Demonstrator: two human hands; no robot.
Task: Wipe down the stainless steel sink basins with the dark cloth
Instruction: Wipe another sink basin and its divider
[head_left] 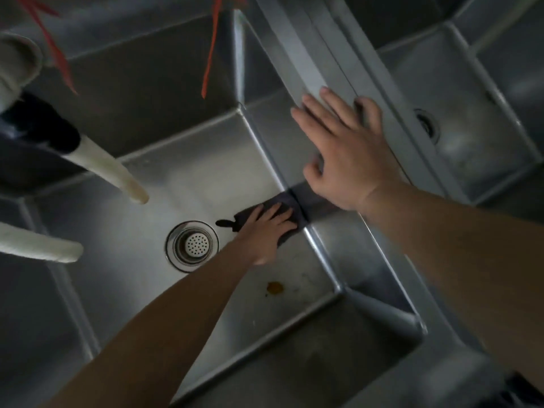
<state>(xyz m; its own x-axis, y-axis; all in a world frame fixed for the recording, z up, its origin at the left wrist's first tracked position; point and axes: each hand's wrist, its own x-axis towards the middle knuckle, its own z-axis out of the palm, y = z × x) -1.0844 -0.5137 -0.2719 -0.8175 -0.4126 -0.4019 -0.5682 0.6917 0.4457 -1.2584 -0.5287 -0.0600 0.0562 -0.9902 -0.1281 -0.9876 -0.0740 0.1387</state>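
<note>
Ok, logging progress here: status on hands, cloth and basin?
Left hand flat on dark cloth, at basin floor's right edge. Right hand open on divider rim. Brown stain unwiped, near front wall.

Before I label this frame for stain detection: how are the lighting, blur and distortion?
Head view: dim overall, brightest on the basin floor near the drain; wide-angle lens bends the sink edges; foreground white spouts are soft; the orange stain stays readable beside the left hand on the dark cloth.
</note>
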